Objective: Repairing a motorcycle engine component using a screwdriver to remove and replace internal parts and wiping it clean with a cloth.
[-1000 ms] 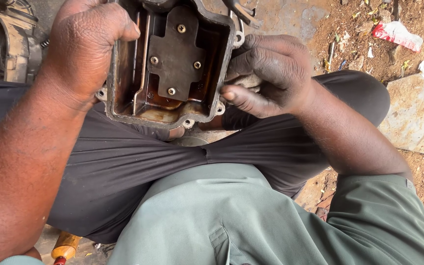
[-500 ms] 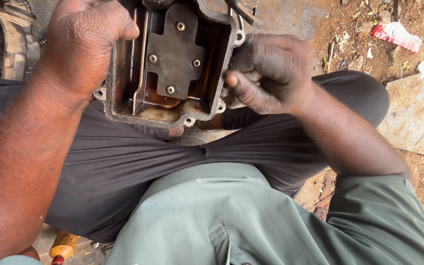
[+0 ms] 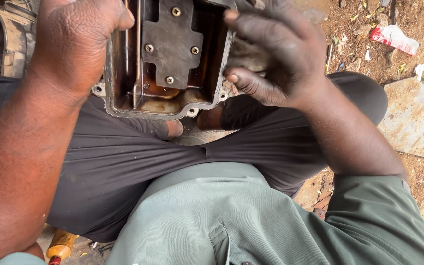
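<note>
Left hand (image 3: 77,41), right hand (image 3: 276,54): both clenched.

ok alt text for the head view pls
Seen from above, a seated person's left hand and right hand hold an open, oily metal engine cover over their lap, a dark plate screwed inside it. Dirt ground lies to the right.

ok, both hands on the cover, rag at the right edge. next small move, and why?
Probably slide the right hand with its rag down along the cover's right rim and wipe. The left hand already grips the left side, the open side faces up, and brown oily residue shows pooled along the lower inside wall.
</note>
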